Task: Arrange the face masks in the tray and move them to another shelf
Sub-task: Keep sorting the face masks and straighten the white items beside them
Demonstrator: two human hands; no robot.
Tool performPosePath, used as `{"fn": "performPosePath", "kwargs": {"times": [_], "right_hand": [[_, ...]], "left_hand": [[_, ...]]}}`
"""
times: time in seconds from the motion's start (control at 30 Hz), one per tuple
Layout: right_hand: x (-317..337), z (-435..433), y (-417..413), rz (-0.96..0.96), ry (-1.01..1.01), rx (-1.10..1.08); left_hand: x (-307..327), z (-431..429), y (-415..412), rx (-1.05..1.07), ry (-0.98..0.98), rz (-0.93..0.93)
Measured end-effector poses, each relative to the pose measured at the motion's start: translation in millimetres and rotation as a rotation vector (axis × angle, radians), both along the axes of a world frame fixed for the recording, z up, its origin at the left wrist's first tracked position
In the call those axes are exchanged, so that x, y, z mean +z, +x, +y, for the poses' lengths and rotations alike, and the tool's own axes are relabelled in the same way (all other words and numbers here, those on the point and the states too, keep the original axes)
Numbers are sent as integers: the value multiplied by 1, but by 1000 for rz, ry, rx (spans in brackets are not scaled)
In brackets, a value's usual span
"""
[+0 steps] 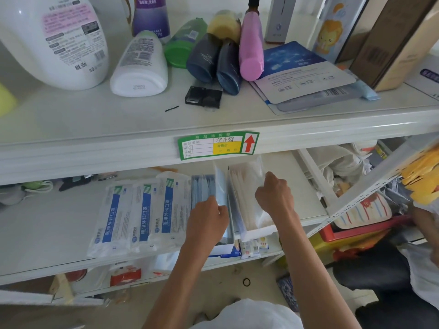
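face masks [203, 186] in the tray [259, 232]: our left hand [206, 223] fingers pinch a blue pack [222, 184], right hand [274, 195] fingers grip a white pack [247, 184].

On the lower shelf [47, 229], the left hand [209, 222] pinches the edge of a blue pack [222, 184] of masks standing upright in a white tray [260, 232]. Just beside it, the right hand [273, 195] grips a white pack [247, 186], also upright in the tray. Left of the tray, three flat packs [142, 214] with blue labels lie side by side, overlapping. A green price tag [217, 145] sticks to the front edge of the upper shelf [95, 115]. On that shelf stands a white jug [54, 39]; beside it lie a white bottle [140, 65], a green bottle [183, 43], two dark bottles [204, 60] and a pink bottle [251, 48], with a black clip [204, 97] in front.
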State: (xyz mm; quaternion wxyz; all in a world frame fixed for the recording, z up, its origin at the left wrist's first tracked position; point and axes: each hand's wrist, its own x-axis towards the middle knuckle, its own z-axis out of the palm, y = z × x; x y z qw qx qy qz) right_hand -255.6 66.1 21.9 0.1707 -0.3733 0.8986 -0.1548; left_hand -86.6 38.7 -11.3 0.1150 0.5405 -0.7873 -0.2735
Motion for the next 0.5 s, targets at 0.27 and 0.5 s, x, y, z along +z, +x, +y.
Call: {"fn": "performPosePath", "kwargs": {"times": [0.27, 0.5], "right_hand": [[-19, 5, 5, -93, 129, 125], [-31, 2, -2, -51, 97, 95]], "left_hand": [[5, 2, 3, 57, 75, 3], [5, 3, 3, 46, 103, -45]]}}
